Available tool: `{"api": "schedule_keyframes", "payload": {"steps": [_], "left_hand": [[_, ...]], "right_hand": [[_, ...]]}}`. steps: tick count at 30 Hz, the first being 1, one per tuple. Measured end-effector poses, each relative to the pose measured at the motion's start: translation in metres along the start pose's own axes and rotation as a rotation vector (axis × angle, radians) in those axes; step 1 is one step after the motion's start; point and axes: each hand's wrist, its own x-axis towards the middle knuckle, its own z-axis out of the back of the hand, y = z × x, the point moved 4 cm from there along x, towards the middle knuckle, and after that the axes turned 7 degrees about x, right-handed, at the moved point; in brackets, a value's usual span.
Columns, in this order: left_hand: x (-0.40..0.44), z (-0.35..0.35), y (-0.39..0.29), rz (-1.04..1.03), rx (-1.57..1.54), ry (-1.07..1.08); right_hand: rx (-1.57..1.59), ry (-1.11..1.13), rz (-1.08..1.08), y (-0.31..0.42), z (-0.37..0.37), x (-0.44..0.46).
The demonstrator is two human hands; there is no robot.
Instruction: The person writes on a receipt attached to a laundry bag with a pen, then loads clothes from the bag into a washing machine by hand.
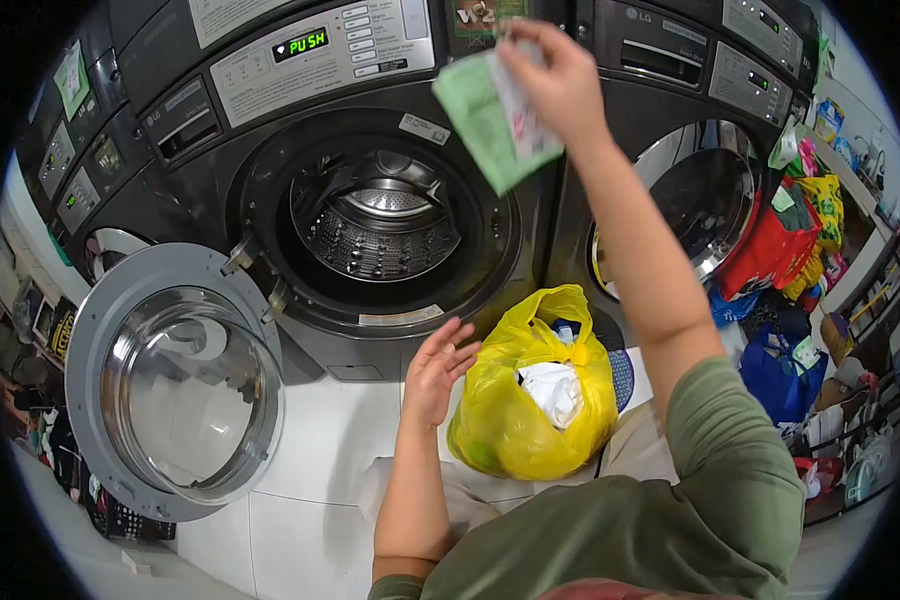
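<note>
My right hand (553, 85) is raised in front of the washers, its fingers pinched at the top of a green paper slip (473, 108). A smaller white slip with red marks (521, 115) lies against the green one. My left hand (438, 372), fingers apart and holding nothing, hovers beside a yellow plastic bag (490, 425). White cloth (550, 392) and some dark cloth show in the bag's opening. Ahead, the washer's drum (375, 225) looks bare inside. Its round door (175, 385) is swung wide to the left.
A lit panel (301, 44) reads PUSH above the drum. Another machine with a round glass door (705, 195) stands at right. Farther right are a red bag (775, 240), a blue bag (782, 370) and a rack of items. White floor tiles (310, 520) lie below.
</note>
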Motion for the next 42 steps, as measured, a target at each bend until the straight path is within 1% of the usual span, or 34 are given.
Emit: {"api": "schedule_keyframes", "payload": {"steps": [1, 2, 3, 5, 7, 8, 9, 10, 11, 12, 13, 15, 18, 19, 20, 21, 22, 23, 24, 25, 26, 27, 29, 31, 33, 34, 35, 36, 37, 38, 39, 40, 41, 42], "left_hand": [[-0.002, 0.009, 0.008, 0.055, 0.122, -0.077], [-0.003, 0.015, 0.012, 0.109, 0.247, -0.155], [-0.003, 0.017, 0.011, 0.119, 0.274, -0.190], [-0.007, 0.016, 0.014, 0.151, 0.326, -0.258], [-0.006, 0.017, 0.005, -0.099, 0.221, -0.225], [-0.004, 0.014, -0.002, -0.248, 0.117, -0.153], [-0.006, -0.007, -0.023, -0.278, 0.089, -0.161], [-0.006, -0.016, -0.025, -0.396, 0.011, -0.022], [-0.007, -0.035, -0.029, -0.428, 0.029, 0.037], [-0.009, -0.047, -0.019, -0.390, 0.012, 0.121], [-0.015, -0.061, -0.007, -0.362, -0.057, 0.212], [-0.029, -0.082, 0.033, -0.055, 0.044, 0.188], [-0.045, -0.149, 0.089, 0.272, 0.081, 0.143], [-0.049, -0.163, 0.105, 0.385, 0.121, 0.174], [-0.053, -0.173, 0.119, 0.490, 0.167, 0.193], [-0.058, -0.181, 0.133, 0.591, 0.212, 0.205], [-0.041, -0.154, 0.119, 0.685, 0.160, 0.213], [-0.045, -0.165, 0.133, 0.716, 0.188, 0.205], [-0.049, -0.172, 0.142, 0.737, 0.208, 0.198], [-0.048, -0.176, 0.149, 0.759, 0.224, 0.184], [-0.044, -0.179, 0.156, 0.732, 0.283, 0.167], [-0.043, -0.181, 0.163, 0.700, 0.338, 0.149], [-0.047, -0.198, 0.173, 0.723, 0.301, 0.130], [-0.050, -0.218, 0.178, 0.698, 0.355, 0.125], [-0.052, -0.241, 0.184, 0.715, 0.362, 0.111], [-0.054, -0.255, 0.183, 0.709, 0.380, 0.113], [-0.058, -0.258, 0.178, 0.689, 0.402, 0.094], [-0.052, -0.251, 0.171, 0.785, 0.454, 0.194], [-0.056, -0.263, 0.172, 0.759, 0.480, 0.163], [-0.057, -0.268, 0.174, 0.694, 0.532, 0.086], [-0.058, -0.275, 0.172, 0.659, 0.570, 0.076], [-0.054, -0.273, 0.165, 0.755, 0.632, 0.122], [-0.053, -0.274, 0.163, 0.766, 0.611, 0.103], [-0.051, -0.281, 0.163, 0.749, 0.541, 0.102]], "right_hand": [[-0.111, 0.043, -0.010, -0.004, 0.003, 0.025], [-0.131, 0.051, -0.092, 0.023, 0.003, 0.044], [0.074, 0.123, -0.237, 0.010, -0.001, 0.060], [0.030, 0.091, -0.341, 0.031, -0.003, 0.071], [-0.008, 0.196, -0.152, 0.060, -0.004, 0.054], [-0.066, 0.321, -0.401, 0.063, -0.009, 0.020], [-0.142, 0.426, -0.190, 0.070, -0.009, -0.014], [-0.209, 0.503, 0.032, 0.077, -0.008, -0.049], [-0.133, 0.511, -0.041, 0.084, -0.002, -0.097], [0.060, 0.436, -0.238, 0.093, 0.013, -0.140], [0.081, 0.420, -0.331, 0.090, 0.027, -0.181], [-0.059, 0.310, -0.444, 0.096, 0.075, -0.242], [-0.105, 0.169, -0.735, 0.117, 0.177, -0.306], [-0.198, 0.110, -0.740, 0.122, 0.219, -0.330], [-0.483, 0.111, -0.585, 0.128, 0.270, -0.352], [-0.652, 0.052, -0.592, 0.130, 0.325, -0.385], [-0.664, -0.136, -0.988, 0.122, 0.353, -0.417], [-1.093, 0.010, -0.995, 0.147, 0.429, -0.463], [-1.318, 0.004, -1.219, 0.182, 0.489, -0.511], [-1.387, -0.156, -1.529, 0.216, 0.540, -0.567], [-1.435, -0.012, -1.882, 0.253, 0.565, -0.590], [-1.511, 0.026, -1.955, 0.281, 0.580, -0.619], [-1.384, -0.008, -2.301, 0.323, 0.605, -0.706], [-1.347, -0.079, -2.351, 0.348, 0.612, -0.812], [-1.039, -0.403, -2.796, 0.353, 0.612, -0.909], [-1.111, -0.303, -2.733, 0.356, 0.604, -0.932], [-1.313, -0.036, -2.520, 0.362, 0.590, -0.939], [-1.532, 0.288, -2.220, 0.363, 0.581, -0.944], [-1.615, 0.353, -2.105, 0.368, 0.586, -0.956], [-1.515, 0.121, -2.278, 0.369, 0.597, -0.969], [-1.476, 0.027, -2.274, 0.379, 0.601, -0.973], [-1.488, -0.550, -2.313, 0.388, 0.607, -0.977], [-1.513, -0.614, -2.239, 0.397, 0.618, -1.018], [-1.563, -0.745, -2.179, 0.407, 0.630, -1.071]]}}
